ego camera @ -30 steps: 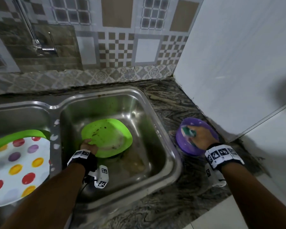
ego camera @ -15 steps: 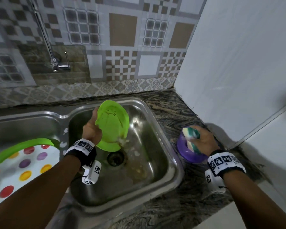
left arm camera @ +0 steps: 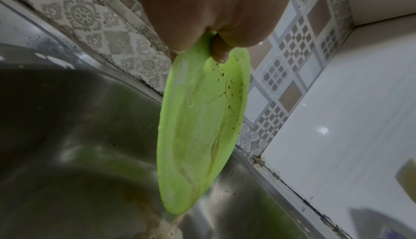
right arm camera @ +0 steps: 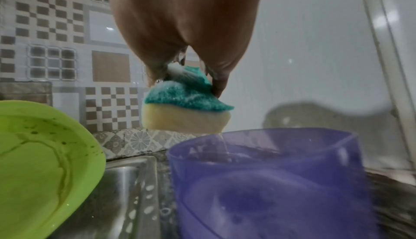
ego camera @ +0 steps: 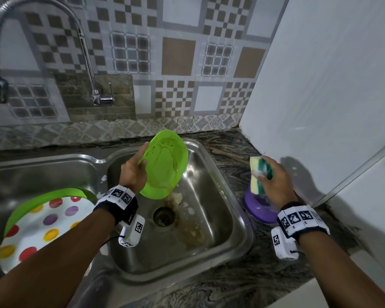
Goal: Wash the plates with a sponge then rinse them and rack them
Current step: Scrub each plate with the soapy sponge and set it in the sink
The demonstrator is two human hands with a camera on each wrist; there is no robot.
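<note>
My left hand (ego camera: 135,168) grips the rim of a dirty green plate (ego camera: 165,167), held tilted on edge above the right sink basin (ego camera: 209,247). Brown streaks and specks run down the plate's face (left arm camera: 202,127), and it drips into the basin. The thumb (left arm camera: 219,50) lies over the rim. My right hand (ego camera: 273,181) holds a yellow-and-green sponge (ego camera: 259,174) just above a purple bowl (ego camera: 261,210) on the counter. Soapy water trickles from the sponge (right arm camera: 186,107) into the bowl (right arm camera: 270,180). The green plate (right arm camera: 38,162) shows at the left of the right wrist view.
A white plate with coloured dots (ego camera: 42,225) lies on a green plate in the left basin. The drain (ego camera: 163,216) has food residue around it. A curved tap (ego camera: 85,52) stands at the tiled back wall. A white wall (ego camera: 331,96) bounds the dark stone counter (ego camera: 231,152) on the right.
My left hand lifted the green plate from the basin floor and tipped it upright. My right hand raised the sponge out of the purple bowl.
</note>
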